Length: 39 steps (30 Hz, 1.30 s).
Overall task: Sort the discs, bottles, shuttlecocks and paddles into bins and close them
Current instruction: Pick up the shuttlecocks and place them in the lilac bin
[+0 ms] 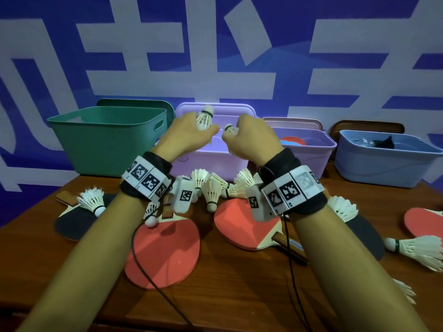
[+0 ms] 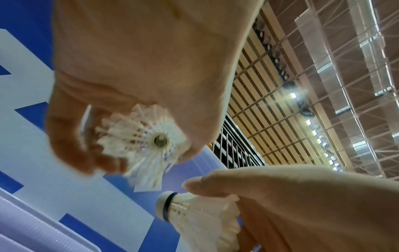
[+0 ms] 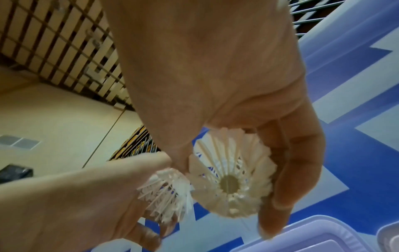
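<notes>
Both hands hover side by side over the open lilac bin (image 1: 211,164) in the middle of the row. My left hand (image 1: 201,130) pinches a white feather shuttlecock (image 1: 205,117), cork end up; its feather skirt (image 2: 146,138) sits between thumb and curled fingers. My right hand (image 1: 233,134) grips a second shuttlecock (image 1: 229,128), with fingers wrapped round its skirt (image 3: 233,179). Several more shuttlecocks (image 1: 211,188) lie in a cluster before the bin. Red paddles (image 1: 165,255) (image 1: 242,224) lie on the wooden table under my wrists.
A green bin (image 1: 107,140) stands at the left. A purple bin (image 1: 311,152) holding a red disc (image 1: 292,141) and a blue bin (image 1: 383,164) stand at the right, with lids leaning behind. Black paddles (image 1: 72,224) (image 1: 366,233) and loose shuttlecocks (image 1: 92,202) (image 1: 419,250) lie on the table's sides.
</notes>
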Motion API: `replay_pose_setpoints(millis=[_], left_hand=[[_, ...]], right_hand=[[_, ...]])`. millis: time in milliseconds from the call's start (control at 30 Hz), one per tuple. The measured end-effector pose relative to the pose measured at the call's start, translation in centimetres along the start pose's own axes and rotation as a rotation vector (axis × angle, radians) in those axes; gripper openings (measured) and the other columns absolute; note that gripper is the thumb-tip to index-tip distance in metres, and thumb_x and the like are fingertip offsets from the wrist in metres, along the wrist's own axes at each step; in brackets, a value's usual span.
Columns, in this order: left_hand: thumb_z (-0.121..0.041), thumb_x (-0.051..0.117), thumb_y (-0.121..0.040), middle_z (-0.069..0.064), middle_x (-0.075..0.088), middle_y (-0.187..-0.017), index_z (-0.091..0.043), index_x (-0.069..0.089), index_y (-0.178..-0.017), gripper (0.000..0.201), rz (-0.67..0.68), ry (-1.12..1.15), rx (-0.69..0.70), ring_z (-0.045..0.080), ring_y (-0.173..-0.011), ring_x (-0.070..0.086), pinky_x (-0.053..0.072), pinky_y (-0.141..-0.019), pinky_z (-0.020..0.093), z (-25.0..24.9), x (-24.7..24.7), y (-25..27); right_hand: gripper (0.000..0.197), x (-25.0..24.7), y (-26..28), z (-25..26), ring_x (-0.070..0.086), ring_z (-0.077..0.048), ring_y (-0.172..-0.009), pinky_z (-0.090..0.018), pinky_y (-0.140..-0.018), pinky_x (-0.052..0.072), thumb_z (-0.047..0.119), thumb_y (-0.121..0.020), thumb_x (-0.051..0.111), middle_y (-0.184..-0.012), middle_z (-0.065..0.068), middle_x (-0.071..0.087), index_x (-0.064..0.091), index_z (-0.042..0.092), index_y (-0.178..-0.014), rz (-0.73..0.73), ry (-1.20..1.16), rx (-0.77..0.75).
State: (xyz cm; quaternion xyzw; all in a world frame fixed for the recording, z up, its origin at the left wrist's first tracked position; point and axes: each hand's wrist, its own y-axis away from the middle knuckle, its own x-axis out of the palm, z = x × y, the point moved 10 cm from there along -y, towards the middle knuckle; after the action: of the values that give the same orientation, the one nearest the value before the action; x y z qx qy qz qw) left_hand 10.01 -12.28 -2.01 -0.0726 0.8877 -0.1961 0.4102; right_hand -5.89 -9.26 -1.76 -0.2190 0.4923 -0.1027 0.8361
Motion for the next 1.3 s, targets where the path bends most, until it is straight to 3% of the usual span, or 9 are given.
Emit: replay_pose_setpoints(millis=[100, 233, 500, 733, 833, 1000, 1167, 1233, 1300], left_hand=[[-0.062, 0.046, -0.085, 0.001, 0.070, -0.078, -0.017, 0.059, -0.093, 0.047, -0.213, 0.211, 0.005, 0.030, -0.076, 0.067, 0.059, -0.071, 0.051, -0.6, -3.0, -1.1], [-0.050, 0.044, -0.094, 0.000, 0.065, -0.086, -0.014, 0.048, -0.112, 0.041, -0.244, 0.288, -0.015, 0.023, -0.073, 0.060, 0.051, -0.067, 0.042, 0.4, -3.8, -3.0], [-0.042, 0.068, -0.083, 0.001, 0.062, -0.089, -0.015, 0.051, -0.094, 0.033, -0.302, 0.140, -0.035, 0.023, -0.075, 0.055, 0.040, -0.060, 0.033, 4.8, -2.7, -7.1], [-0.039, 0.081, -0.072, 0.002, 0.068, -0.093, -0.019, 0.066, -0.095, 0.034, -0.220, -0.070, -0.046, 0.027, -0.082, 0.062, 0.052, -0.068, 0.037, 8.9, 0.4, -8.5], [-0.030, 0.083, -0.073, 0.003, 0.069, -0.098, -0.018, 0.069, -0.103, 0.035, -0.196, -0.102, -0.045, 0.022, -0.081, 0.060, 0.044, -0.065, 0.031, 9.8, 1.1, -9.1], [-0.009, 0.078, -0.076, 0.011, 0.066, -0.114, -0.012, 0.067, -0.115, 0.041, -0.111, -0.110, -0.081, 0.027, -0.093, 0.065, 0.058, -0.075, 0.040, 11.2, 2.9, -9.5], [-0.023, 0.070, -0.084, 0.010, 0.058, -0.136, -0.015, 0.059, -0.135, 0.053, 0.011, -0.112, -0.133, 0.030, -0.116, 0.061, 0.054, -0.094, 0.042, 11.7, 4.2, -8.9], [-0.043, 0.065, -0.077, 0.007, 0.059, -0.135, -0.022, 0.062, -0.128, 0.054, 0.079, -0.112, -0.146, 0.030, -0.116, 0.062, 0.052, -0.098, 0.040, 11.7, 4.7, -8.5], [-0.038, 0.066, -0.084, 0.006, 0.060, -0.134, -0.024, 0.064, -0.124, 0.043, 0.115, -0.131, -0.125, 0.026, -0.120, 0.060, 0.049, -0.100, 0.034, 11.4, 4.8, -8.3]], right_hand=[[0.038, -0.5, -1.4, -0.4, 0.068, -0.028, -0.073, -0.041, -0.071, 0.057, 0.041, -0.086, 0.053, -0.077, -0.002, 0.071, 0.046, 0.008, -0.104, -0.054, -0.170, 0.038], [0.056, 0.3, -3.3, -1.1, 0.068, -0.030, -0.075, -0.047, -0.068, 0.060, 0.049, -0.081, 0.064, -0.080, -0.005, 0.070, 0.039, 0.009, -0.111, -0.116, -0.258, 0.085], [0.049, 3.1, -7.4, -0.8, 0.056, -0.029, -0.079, -0.032, -0.061, 0.036, 0.039, -0.089, 0.064, -0.088, -0.007, 0.059, 0.041, 0.002, -0.113, -0.214, -0.224, 0.105], [0.052, 9.2, -10.9, -2.7, 0.064, -0.029, -0.069, -0.042, -0.067, 0.057, 0.050, -0.072, 0.060, -0.078, -0.009, 0.068, 0.051, 0.007, -0.099, -0.057, -0.230, 0.183], [0.047, 10.4, -11.1, -3.4, 0.064, -0.031, -0.072, -0.043, -0.067, 0.057, 0.045, -0.074, 0.064, -0.082, -0.011, 0.068, 0.048, 0.009, -0.100, -0.027, -0.217, 0.176], [0.051, 11.2, -11.4, -5.7, 0.063, -0.030, -0.081, -0.037, -0.068, 0.051, 0.044, -0.082, 0.069, -0.085, -0.010, 0.068, 0.046, 0.004, -0.104, -0.002, -0.209, 0.153], [0.058, 12.1, -10.7, -6.5, 0.058, -0.036, -0.107, -0.041, -0.083, 0.047, 0.045, -0.091, 0.064, -0.113, -0.020, 0.062, 0.041, 0.001, -0.121, 0.112, -0.147, 0.165], [0.064, 12.4, -10.2, -6.1, 0.055, -0.036, -0.115, -0.040, -0.088, 0.044, 0.048, -0.093, 0.063, -0.122, -0.021, 0.059, 0.040, 0.001, -0.129, 0.187, -0.086, 0.140], [0.059, 11.9, -10.1, -5.3, 0.056, -0.035, -0.111, -0.039, -0.086, 0.045, 0.045, -0.092, 0.064, -0.119, -0.019, 0.060, 0.044, 0.003, -0.127, 0.193, -0.050, 0.090]])
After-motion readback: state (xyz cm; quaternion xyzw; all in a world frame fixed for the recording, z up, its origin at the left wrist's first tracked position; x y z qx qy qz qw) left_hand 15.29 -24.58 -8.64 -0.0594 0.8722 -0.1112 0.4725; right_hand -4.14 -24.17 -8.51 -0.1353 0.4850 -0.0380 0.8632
